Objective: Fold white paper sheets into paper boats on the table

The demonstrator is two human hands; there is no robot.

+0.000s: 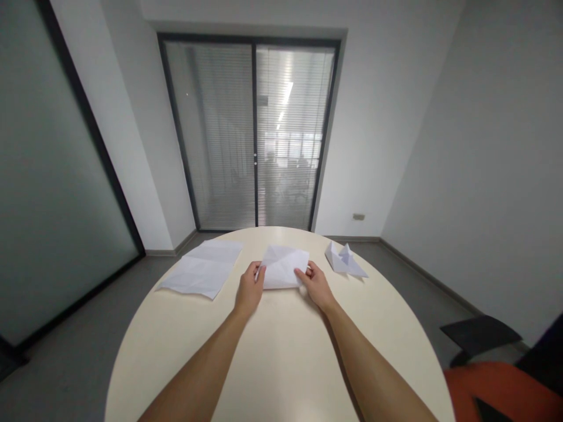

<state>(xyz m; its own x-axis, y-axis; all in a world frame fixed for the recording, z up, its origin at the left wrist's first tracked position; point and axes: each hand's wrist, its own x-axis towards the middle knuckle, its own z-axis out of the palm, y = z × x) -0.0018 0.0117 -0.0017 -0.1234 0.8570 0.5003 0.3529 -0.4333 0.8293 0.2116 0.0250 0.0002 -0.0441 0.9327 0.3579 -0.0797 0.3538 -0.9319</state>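
Note:
A folded sheet of white paper (281,266) with crease lines is held between my two hands, just above or on the table. My left hand (250,287) pinches its left edge, the thumb on top and the fingers behind. On the opposite side my right hand (317,286) grips the lower right corner, thumb over the paper. Off to the left lies a larger creased white sheet (204,266), flat apart from slightly raised edges. A folded paper boat (345,261) stands to the right of my right hand, its points upward.
The round cream table (272,363) carries all the paper. An orange chair (497,390) with a black armrest (481,334) is at the lower right. Beyond the table are glass doors (255,135) with blinds, and a frosted glass panel (53,176) stands at the left.

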